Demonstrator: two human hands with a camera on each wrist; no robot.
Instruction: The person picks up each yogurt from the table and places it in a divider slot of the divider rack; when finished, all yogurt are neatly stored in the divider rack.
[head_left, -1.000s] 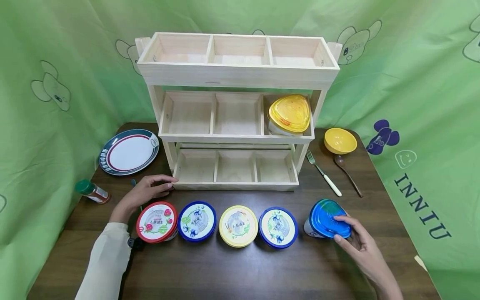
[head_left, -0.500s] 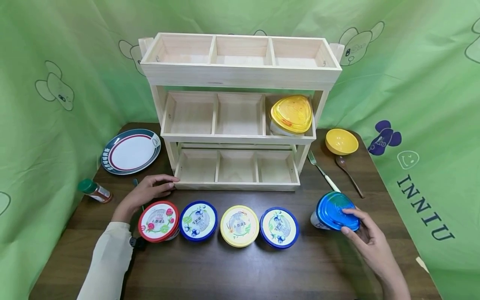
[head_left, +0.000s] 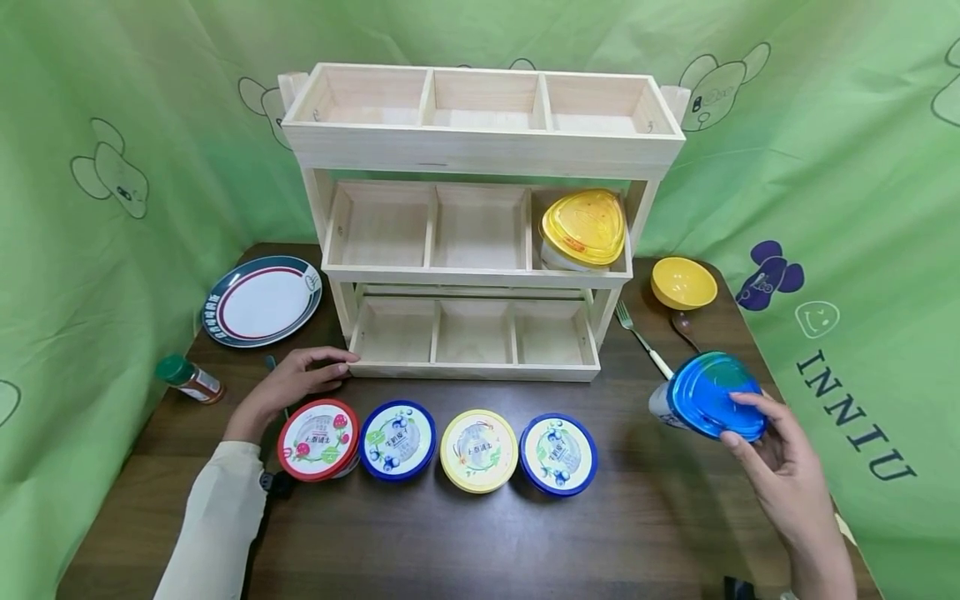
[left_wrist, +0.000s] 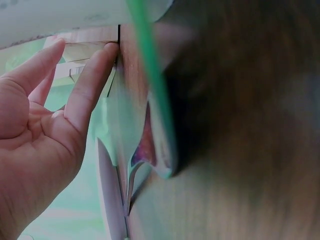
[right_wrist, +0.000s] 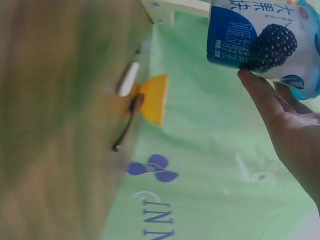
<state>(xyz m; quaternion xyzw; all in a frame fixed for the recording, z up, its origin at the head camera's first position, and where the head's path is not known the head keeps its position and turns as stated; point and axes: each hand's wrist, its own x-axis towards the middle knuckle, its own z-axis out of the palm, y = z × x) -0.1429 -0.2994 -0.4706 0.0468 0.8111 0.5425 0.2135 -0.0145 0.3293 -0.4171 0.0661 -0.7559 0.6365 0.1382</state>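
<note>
Fingers and thumb of the right hand (head_left: 787,479) curl round the blue-lidded tub (head_left: 716,396), gripping it from its right; the right wrist view shows a fingertip against the printed wall, a hold that probably bears the weight, since the tub is raised off the table (head_left: 480,550); the left hand (head_left: 300,383) holds nothing, its fingers loosely extended, tips at the lower left corner of the wooden rack (head_left: 483,152), perhaps to steady it; a row of four round tubs (head_left: 397,442) lines the front of the rack, likely for easy reach. Half a second ago the blue-lidded tub was farther left and nearer the person, with the spoon (head_left: 681,325) in full view; now it covers most of the handle; the left hand, the row and the yellow-lidded tub (head_left: 583,227) in the middle tier look unchanged.
</note>
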